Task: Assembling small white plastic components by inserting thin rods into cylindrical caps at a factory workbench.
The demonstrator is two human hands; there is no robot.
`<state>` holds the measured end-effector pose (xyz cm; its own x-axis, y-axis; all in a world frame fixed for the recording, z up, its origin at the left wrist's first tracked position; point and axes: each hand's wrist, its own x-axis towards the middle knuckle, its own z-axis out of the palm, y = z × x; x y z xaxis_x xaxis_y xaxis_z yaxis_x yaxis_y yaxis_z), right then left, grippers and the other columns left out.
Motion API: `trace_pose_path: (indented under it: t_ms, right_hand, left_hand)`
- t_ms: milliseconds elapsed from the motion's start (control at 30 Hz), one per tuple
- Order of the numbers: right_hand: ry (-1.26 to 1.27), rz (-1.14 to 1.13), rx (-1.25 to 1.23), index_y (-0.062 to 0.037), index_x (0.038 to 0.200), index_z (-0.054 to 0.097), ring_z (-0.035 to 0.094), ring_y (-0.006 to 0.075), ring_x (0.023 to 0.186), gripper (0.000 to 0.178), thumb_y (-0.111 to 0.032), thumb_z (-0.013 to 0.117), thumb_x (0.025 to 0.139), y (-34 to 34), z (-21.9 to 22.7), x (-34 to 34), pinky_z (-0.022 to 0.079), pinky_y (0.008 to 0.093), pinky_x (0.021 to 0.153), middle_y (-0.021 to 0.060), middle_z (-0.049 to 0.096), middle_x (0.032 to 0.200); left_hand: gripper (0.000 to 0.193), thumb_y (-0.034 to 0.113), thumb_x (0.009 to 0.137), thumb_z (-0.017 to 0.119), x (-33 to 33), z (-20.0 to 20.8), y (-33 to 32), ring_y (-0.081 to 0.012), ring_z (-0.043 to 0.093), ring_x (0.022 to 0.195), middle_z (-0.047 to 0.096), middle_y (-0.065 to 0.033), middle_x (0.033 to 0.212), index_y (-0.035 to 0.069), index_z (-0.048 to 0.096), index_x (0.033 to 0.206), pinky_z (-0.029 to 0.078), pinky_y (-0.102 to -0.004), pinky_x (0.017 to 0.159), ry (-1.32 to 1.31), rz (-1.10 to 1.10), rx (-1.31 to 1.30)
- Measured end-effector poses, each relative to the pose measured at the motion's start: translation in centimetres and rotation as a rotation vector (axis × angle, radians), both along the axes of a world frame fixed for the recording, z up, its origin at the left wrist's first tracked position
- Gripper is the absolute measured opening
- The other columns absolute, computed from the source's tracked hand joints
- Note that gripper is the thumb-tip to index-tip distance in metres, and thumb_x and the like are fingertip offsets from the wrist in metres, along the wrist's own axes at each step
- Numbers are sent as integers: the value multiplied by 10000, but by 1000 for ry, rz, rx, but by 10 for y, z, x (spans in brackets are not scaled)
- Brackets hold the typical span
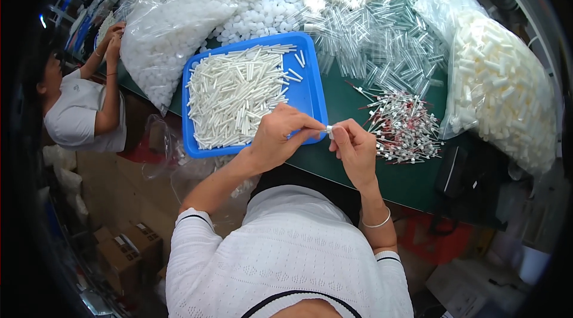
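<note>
My two hands meet just past the front edge of the green table. My right hand (358, 150) is closed, pinching a small white piece (329, 131) between thumb and fingers. Thumb and forefinger of my left hand (279, 136) are pressed together at that piece's left side; whatever they grip is too small to name. Behind my left hand lies a blue tray (322, 94) heaped with thin white sticks (233, 97), a few of them scattered at its right side. To the right of my right hand is a pile of small white-tipped parts with red and pale stems (406, 127).
Clear tubes (382, 37) lie heaped behind the tray. A bag of white caps (173, 37) stands far left, a bag of cream cylinders (498, 73) at right. A black case (453, 169) sits at the table's right. Another person (83, 103) works at left.
</note>
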<state>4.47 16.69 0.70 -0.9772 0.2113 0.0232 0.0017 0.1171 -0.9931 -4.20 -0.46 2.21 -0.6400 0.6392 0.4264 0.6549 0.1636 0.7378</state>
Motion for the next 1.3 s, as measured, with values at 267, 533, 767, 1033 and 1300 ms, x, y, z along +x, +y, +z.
trace_pose_path:
  t_ms: [267, 533, 767, 1033, 1300]
  right_hand:
    - [26, 129, -509, 50, 1058, 570, 611, 106, 786, 207, 2, 641, 869, 19, -14, -9, 536, 224, 691, 69, 616, 901]
    - [69, -68, -579, 13, 1035, 576, 561, 99, 820, 255, 116, 621, 807, 38, -14, -14, 524, 222, 643, 76, 556, 1036]
    - [31, -52, -524, 26, 1130, 570, 538, 91, 884, 301, 86, 605, 838, 32, -18, 6, 509, 222, 714, 46, 541, 1041]
    - [131, -95, -621, 12, 1140, 579, 600, 108, 750, 232, -42, 561, 915, 33, -11, -6, 496, 214, 589, 135, 580, 1167]
    - [131, 22, -801, 4, 1180, 502, 679, 209, 868, 265, -166, 504, 977, -5, -16, 7, 580, 273, 746, 242, 597, 1157]
  left_hand:
    - [223, 53, 772, 710, -26, 13, 16, -121, 611, 700, 699, -14, 800, 76, 695, 994, 411, -274, 735, -68, -209, -122]
    - [298, 273, 855, 581, -283, -7, 64, -187, 642, 725, 681, -126, 788, -5, 690, 860, 490, -291, 634, -173, 471, -168]
    - [479, 422, 647, 667, -354, -42, 87, -345, 659, 905, 684, -206, 936, 14, 703, 894, 519, -401, 805, -174, 694, -696]
    - [252, 321, 879, 647, -146, 19, 20, -133, 650, 610, 682, -71, 726, 72, 620, 909, 499, -278, 564, -75, 118, -330]
    - [253, 68, 723, 746, 7, 3, 3, -271, 612, 669, 611, -108, 807, 29, 607, 931, 486, -341, 583, 0, -12, -142]
